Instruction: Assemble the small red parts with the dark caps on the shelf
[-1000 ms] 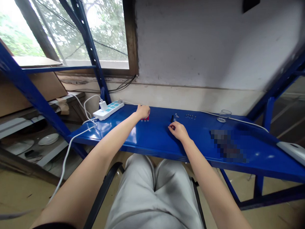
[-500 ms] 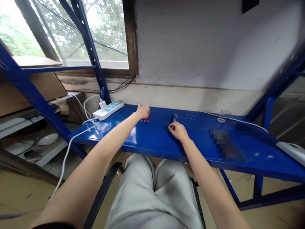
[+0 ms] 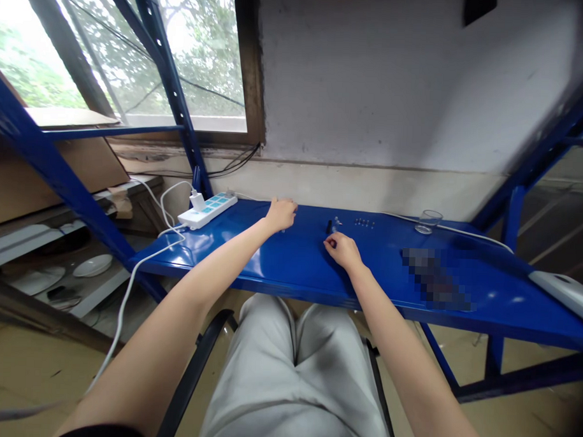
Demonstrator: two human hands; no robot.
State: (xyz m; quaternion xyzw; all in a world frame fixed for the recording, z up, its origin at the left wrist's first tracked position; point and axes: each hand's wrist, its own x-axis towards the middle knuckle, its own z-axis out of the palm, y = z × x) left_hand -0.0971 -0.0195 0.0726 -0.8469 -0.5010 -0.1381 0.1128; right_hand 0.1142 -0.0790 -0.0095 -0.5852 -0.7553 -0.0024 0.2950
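Note:
My left hand (image 3: 281,214) is over the back of the blue table, its fingers curled in. Whatever it holds, if anything, is hidden. A small pale tip (image 3: 283,230) shows just below it. Closer to the table's front edge, my right hand (image 3: 344,250) has its fingertips pinched together; what lies between them is too small to make out. Right beyond those fingers are a small black piece (image 3: 329,226) and a few tiny clear or whitish parts (image 3: 337,221). Farther right lies a row of several tiny pieces (image 3: 364,223).
A white power strip (image 3: 208,210) with a plugged-in cable lies at the table's left end. On the right are a clear glass (image 3: 428,221), a blurred-out dark object (image 3: 435,279) and a white device (image 3: 564,292). Blue frame posts (image 3: 511,216) rise at both ends.
My left hand has shifted slightly right; the red pieces seen beneath it before are now out of sight. My right hand has barely moved.

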